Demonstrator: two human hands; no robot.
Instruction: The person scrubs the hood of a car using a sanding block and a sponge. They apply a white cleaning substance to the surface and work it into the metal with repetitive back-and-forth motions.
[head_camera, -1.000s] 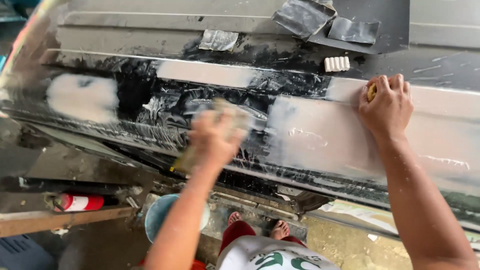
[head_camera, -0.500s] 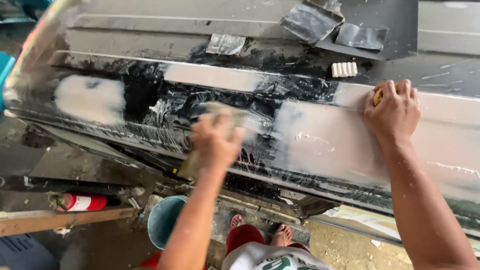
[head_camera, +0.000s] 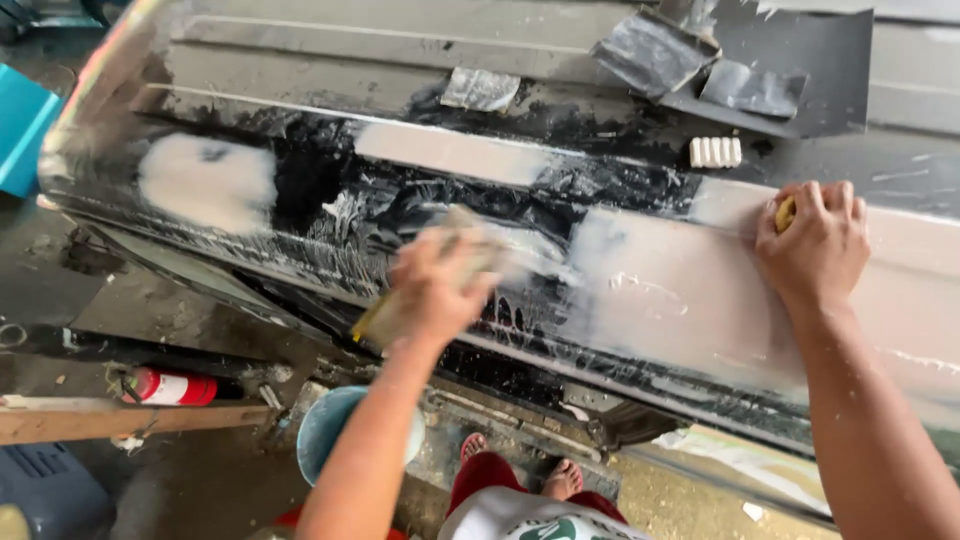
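Pressing sanding block (head_camera: 425, 290) on wet black panel (head_camera: 640, 300), cluttered workshop floor (head_camera: 190, 480)

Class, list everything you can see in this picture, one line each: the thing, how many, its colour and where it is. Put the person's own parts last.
Car body panel: one, black with pale filler patches, wet, across the whole view.
Sandpaper sheets: about four, grey, lying on the panel's top.
Ridged block: one, white, on the panel near the right hand.
Sanding block: one, yellowish, blurred, in the left hand.
Sponge: one, yellow, under the right hand.
Bucket: one, light blue, on the ground below the panel.
Can: one, red and white, lying on the ground at left.
Wooden plank: one, brown, lower left.
Feet: two, bare, below.
Left hand: rubbing the panel.
Right hand: pressed flat on a pale patch.
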